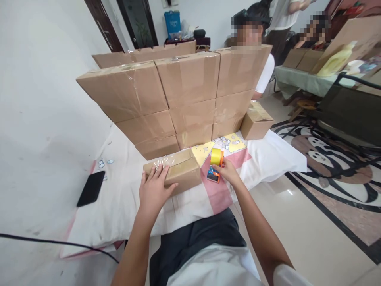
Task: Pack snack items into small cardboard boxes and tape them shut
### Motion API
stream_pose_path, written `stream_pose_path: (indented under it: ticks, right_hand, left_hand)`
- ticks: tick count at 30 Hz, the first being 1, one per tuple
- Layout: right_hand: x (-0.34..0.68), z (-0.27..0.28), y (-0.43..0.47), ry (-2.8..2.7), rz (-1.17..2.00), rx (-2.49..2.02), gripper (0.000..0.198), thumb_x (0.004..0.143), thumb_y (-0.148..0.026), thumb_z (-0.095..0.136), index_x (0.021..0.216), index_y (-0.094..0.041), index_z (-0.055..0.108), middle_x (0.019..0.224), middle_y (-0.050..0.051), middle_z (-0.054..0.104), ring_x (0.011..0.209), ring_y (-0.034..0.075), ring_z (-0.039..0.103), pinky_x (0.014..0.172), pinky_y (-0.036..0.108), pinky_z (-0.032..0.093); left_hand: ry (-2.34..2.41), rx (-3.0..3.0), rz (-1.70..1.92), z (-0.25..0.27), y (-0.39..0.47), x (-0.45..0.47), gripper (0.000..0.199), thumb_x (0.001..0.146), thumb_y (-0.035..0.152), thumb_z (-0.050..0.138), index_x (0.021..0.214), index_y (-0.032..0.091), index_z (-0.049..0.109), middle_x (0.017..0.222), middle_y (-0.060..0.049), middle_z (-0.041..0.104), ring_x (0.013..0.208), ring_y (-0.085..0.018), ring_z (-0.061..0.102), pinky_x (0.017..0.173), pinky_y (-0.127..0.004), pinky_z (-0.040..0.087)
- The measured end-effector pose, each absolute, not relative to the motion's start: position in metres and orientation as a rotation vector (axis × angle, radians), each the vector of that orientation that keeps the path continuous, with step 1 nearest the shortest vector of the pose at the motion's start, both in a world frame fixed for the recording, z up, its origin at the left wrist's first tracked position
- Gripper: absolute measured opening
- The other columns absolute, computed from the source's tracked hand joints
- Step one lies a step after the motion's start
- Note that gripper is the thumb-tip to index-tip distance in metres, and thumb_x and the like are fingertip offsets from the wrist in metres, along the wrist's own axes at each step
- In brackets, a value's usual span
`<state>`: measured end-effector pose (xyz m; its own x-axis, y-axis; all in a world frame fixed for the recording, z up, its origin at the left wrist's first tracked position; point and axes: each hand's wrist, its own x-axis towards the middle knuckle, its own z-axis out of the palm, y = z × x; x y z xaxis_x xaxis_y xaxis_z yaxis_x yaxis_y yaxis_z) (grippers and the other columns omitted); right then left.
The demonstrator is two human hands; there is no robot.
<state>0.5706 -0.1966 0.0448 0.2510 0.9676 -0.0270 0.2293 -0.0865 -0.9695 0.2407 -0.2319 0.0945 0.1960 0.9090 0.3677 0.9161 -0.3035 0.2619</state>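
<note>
A brown cardboard box (183,178) lies on the cloth-covered table in front of me, with shiny clear tape on the left part of its top. My left hand (154,184) rests on the box's left end, fingers spread over the tape and the top edge. Just right of the box, my right hand (228,170) is wrapped round a tape dispenser (213,174), orange and blue with a yellow roll in it. Part of its grip is hidden behind the fingers. A seam runs along the box top, and its right part shows no hand on it.
Stacked cardboard boxes (190,79) form a wall behind the box. A single box (257,121) stands at the right. A black phone (91,188) lies at the left on the tablecloth (125,210). Behind the stack is a person (267,73); a dark folding chair (351,107) stands right.
</note>
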Motion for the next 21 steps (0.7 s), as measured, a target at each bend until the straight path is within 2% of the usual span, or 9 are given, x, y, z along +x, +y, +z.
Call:
stream_pose_path:
  ticks: [2,5,7,8,10,12,14,17,21]
  right_hand:
    - [0.561,0.045,-0.197,-1.215,0.941,-1.446,0.033,0.07,-0.042,0.077,0.088,-0.016,0.068,0.085,0.008,0.075,0.081,0.024,0.069,0.073,0.034,0.057]
    - [0.545,0.053,-0.22,-1.203,0.883,-1.321,0.035,0.074,-0.049,0.069,0.087,-0.017,0.068,0.087,0.009,0.076,0.081,0.025,0.069,0.071,0.034,0.057]
    - [0.535,0.06,-0.247,-1.186,0.848,-1.22,0.038,0.078,-0.053,0.066,0.094,-0.018,0.068,0.09,0.008,0.076,0.082,0.025,0.07,0.072,0.036,0.057]
    - [0.53,0.064,-0.262,-1.207,0.829,-1.152,0.037,0.081,-0.053,0.065,0.098,-0.02,0.069,0.092,0.008,0.076,0.083,0.026,0.071,0.073,0.037,0.058]
    - [0.52,0.072,-0.288,-1.328,0.734,-0.977,0.03,0.088,-0.05,0.064,0.098,-0.022,0.07,0.089,0.007,0.075,0.081,0.025,0.07,0.077,0.039,0.057]
    - [0.514,0.081,-0.304,-1.493,0.539,-0.775,0.03,0.094,-0.051,0.06,0.083,-0.024,0.068,0.073,0.004,0.069,0.07,0.022,0.065,0.082,0.042,0.055]
    - [0.513,0.086,-0.309,-1.567,0.349,-0.653,0.048,0.1,-0.055,0.046,0.068,-0.023,0.061,0.059,0.001,0.06,0.058,0.018,0.057,0.082,0.042,0.052]
    - [0.524,0.082,-0.304,-1.506,0.203,-0.722,0.061,0.102,-0.06,0.036,0.058,-0.023,0.056,0.053,0.001,0.057,0.052,0.016,0.053,0.073,0.04,0.048]
    - [0.538,0.074,-0.301,-1.234,0.128,-0.934,0.062,0.101,-0.06,0.044,0.052,-0.023,0.047,0.046,-0.002,0.044,0.046,0.014,0.041,0.058,0.034,0.038]
  left_hand:
    - [-1.895,-2.384,-0.699,0.103,-0.228,0.245,0.074,0.078,0.057,0.077,0.143,0.023,0.063,0.146,-0.02,0.062,0.142,-0.051,0.048,0.121,-0.073,0.023]
    - [-1.938,-2.338,-0.756,0.113,-0.245,0.257,0.08,0.088,0.063,0.065,0.154,0.022,0.05,0.155,-0.019,0.054,0.154,-0.05,0.029,0.122,-0.075,0.015]
    - [-1.86,-2.322,-0.937,0.111,-0.27,0.272,0.07,0.097,0.059,0.052,0.155,0.021,0.048,0.159,-0.017,0.049,0.155,-0.045,0.028,0.123,-0.071,0.017]
    - [-1.794,-2.327,-1.059,0.106,-0.284,0.282,0.062,0.1,0.057,0.047,0.15,0.021,0.055,0.156,-0.018,0.051,0.151,-0.042,0.035,0.123,-0.067,0.024]
    - [-1.689,-2.37,-1.333,0.094,-0.312,0.307,0.049,0.101,0.054,0.046,0.127,0.022,0.072,0.133,-0.017,0.062,0.128,-0.035,0.055,0.111,-0.055,0.043]
    - [-1.693,-2.511,-1.541,0.084,-0.336,0.335,0.042,0.099,0.054,0.053,0.104,0.022,0.079,0.109,-0.013,0.061,0.105,-0.028,0.06,0.095,-0.045,0.052]
    - [-1.717,-2.657,-1.795,0.08,-0.353,0.358,0.039,0.1,0.049,0.055,0.089,0.021,0.08,0.095,-0.009,0.056,0.092,-0.022,0.059,0.083,-0.036,0.053]
    - [-1.705,-2.655,-2.114,0.086,-0.366,0.372,0.038,0.101,0.043,0.056,0.081,0.022,0.08,0.081,-0.003,0.047,0.079,-0.017,0.054,0.071,-0.028,0.048]
    - [-1.715,-2.869,-2.056,0.097,-0.372,0.369,0.039,0.101,0.043,0.057,0.08,0.021,0.081,0.072,-0.001,0.048,0.069,-0.014,0.052,0.064,-0.026,0.042]
